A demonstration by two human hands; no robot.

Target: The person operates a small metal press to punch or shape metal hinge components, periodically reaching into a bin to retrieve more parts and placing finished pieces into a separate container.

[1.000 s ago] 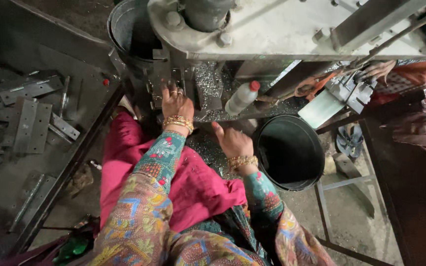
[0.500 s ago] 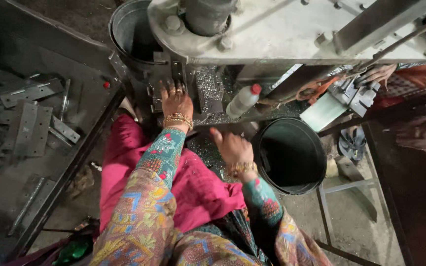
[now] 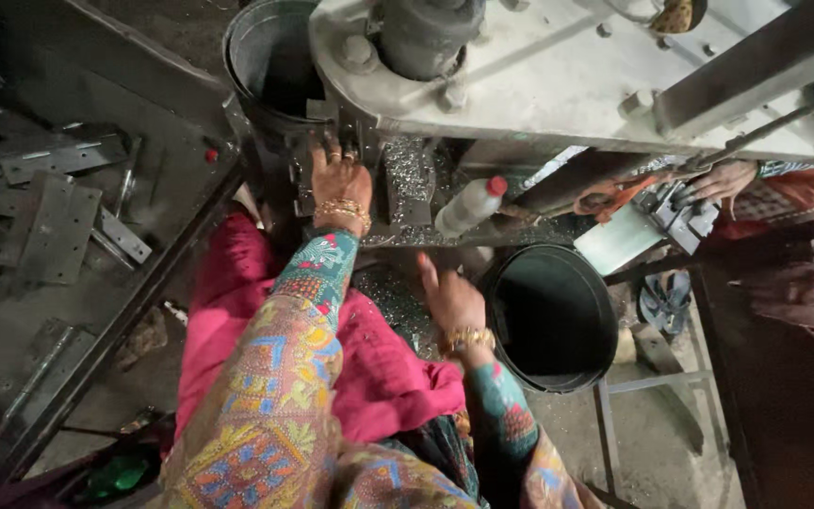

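A: Where are my hands?

B: Left hand (image 3: 339,179) is up at the machine bed (image 3: 407,203), fingers curled onto a small metal piece under the press head (image 3: 426,33); the grip itself I can't tell. Right hand (image 3: 449,300) lies spread over the loose metal bits (image 3: 390,300) on the pink cloth (image 3: 237,320), beside the black bucket (image 3: 548,316).

A: Step?

B: Feeding, I judge. Next calls for pinching one bit.
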